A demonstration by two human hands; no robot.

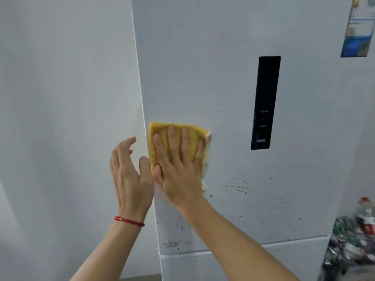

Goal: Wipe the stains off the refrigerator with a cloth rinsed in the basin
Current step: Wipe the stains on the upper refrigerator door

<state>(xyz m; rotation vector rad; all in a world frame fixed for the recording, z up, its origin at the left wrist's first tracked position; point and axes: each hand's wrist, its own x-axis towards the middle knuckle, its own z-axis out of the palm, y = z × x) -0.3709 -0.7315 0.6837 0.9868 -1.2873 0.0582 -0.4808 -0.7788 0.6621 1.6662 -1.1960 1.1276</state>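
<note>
A white refrigerator [223, 67] fills the middle and right of the head view. My right hand [178, 165] lies flat on a folded yellow cloth [160, 132], pressing it against the upper door near the door's left edge. Dark speckled stains [241, 185] dot the door to the right of and below the cloth. My left hand [129, 175], with a red string bracelet at the wrist, hovers beside the fridge's left edge, fingers apart and holding nothing. The basin is out of sight.
A black vertical control panel [264, 102] is set in the door to the right of the cloth. Colourful stickers [358, 27] sit at the top right. A pale wall [60, 98] runs along the left. A bag of bottles and cans [353, 240] stands at the lower right.
</note>
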